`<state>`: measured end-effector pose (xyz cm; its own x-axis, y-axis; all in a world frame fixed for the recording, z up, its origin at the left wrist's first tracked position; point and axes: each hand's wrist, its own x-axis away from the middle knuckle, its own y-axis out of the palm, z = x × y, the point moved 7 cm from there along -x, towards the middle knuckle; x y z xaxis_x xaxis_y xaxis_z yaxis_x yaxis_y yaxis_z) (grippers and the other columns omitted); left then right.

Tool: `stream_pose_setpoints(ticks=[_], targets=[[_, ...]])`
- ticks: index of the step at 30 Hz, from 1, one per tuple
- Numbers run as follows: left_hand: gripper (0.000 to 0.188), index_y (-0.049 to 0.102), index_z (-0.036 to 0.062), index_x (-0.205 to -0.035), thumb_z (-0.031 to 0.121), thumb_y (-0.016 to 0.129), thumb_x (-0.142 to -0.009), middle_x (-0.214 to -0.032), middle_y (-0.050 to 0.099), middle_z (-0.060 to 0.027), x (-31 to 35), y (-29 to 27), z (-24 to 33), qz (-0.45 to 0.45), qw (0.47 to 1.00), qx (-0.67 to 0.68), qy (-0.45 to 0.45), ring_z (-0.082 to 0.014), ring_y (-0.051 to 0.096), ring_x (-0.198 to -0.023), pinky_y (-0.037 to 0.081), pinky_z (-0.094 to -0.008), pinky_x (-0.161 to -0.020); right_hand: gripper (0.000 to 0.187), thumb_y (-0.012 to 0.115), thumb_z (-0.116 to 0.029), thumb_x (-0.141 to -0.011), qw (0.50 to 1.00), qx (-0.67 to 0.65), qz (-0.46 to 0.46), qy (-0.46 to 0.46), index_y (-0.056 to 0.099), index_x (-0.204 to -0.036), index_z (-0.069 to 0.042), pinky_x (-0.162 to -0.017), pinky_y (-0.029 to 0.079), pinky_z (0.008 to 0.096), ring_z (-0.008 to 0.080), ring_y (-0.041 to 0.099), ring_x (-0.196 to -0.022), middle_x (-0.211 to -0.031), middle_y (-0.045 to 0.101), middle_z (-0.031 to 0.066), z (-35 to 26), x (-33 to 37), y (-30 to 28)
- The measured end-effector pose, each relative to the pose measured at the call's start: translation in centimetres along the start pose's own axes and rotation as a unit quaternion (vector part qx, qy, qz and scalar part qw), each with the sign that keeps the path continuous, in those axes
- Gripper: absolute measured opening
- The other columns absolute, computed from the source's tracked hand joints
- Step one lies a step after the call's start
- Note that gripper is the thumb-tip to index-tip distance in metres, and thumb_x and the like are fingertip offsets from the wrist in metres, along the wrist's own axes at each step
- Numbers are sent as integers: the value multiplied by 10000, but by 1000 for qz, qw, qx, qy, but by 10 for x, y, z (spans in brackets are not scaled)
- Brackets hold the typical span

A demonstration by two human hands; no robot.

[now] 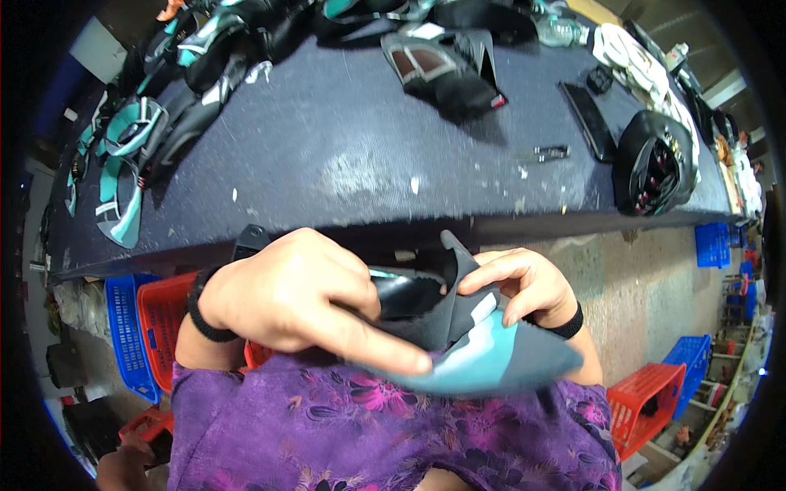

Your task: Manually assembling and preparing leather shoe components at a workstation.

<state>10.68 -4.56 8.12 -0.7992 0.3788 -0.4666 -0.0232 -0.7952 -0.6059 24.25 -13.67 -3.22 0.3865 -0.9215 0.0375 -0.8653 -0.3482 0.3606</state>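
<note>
A shoe upper (pixel 491 353) in black, grey and teal is held in front of my purple patterned clothing, just below the table edge. My left hand (pixel 299 295) grips its left part with curled fingers, while the index finger stretches along the teal and white side. On the other side, my right hand (pixel 530 286) pinches the grey edge between thumb and fingers, near a small white label (pixel 483 308). The inside of the upper looks dark and shiny. Its lower edge is slightly blurred.
On the dark table (pixel 327 164) lie a pile of shoe uppers (pixel 135 127) at left, another upper (pixel 446 74), a small metal tool (pixel 550 153), a phone-like slab (pixel 588 121) and a black container (pixel 651 155). Red (pixel 647 401) and blue crates (pixel 129 335) stand below.
</note>
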Motion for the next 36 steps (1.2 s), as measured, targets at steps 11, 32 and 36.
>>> stream_pose_setpoints(ticks=[11, 32, 36], targets=[[337, 707, 288, -897, 148, 661, -593, -520, 368, 47, -11, 29, 24, 7, 995, -69, 68, -49, 394, -423, 219, -184, -385, 307, 660, -181, -762, 991, 64, 6, -114, 647, -995, 17, -872, 395, 338, 250, 549, -953, -975, 603, 131, 13, 6, 14], [150, 666, 30, -785, 149, 643, -696, -700, 628, -111, -1, -19, -14, 51, 991, -66, -109, -235, 604, -587, 445, -319, -547, 768, 674, -539, -701, 917, -124, 260, -274, 501, -1197, 21, -974, 346, 420, 286, 463, -1141, -1208, 500, 151, 24, 50, -12], [273, 575, -21, -1093, -6, 573, -820, -1005, 620, -41, 25, -36, -56, 280, 917, 111, -263, -105, 562, -912, 443, -236, -814, 834, 809, -292, -631, 919, -73, 212, -325, 388, -1295, -15, -1014, 327, 406, 264, 435, -1198, -1288, 456, 127, -3, 25, -24]])
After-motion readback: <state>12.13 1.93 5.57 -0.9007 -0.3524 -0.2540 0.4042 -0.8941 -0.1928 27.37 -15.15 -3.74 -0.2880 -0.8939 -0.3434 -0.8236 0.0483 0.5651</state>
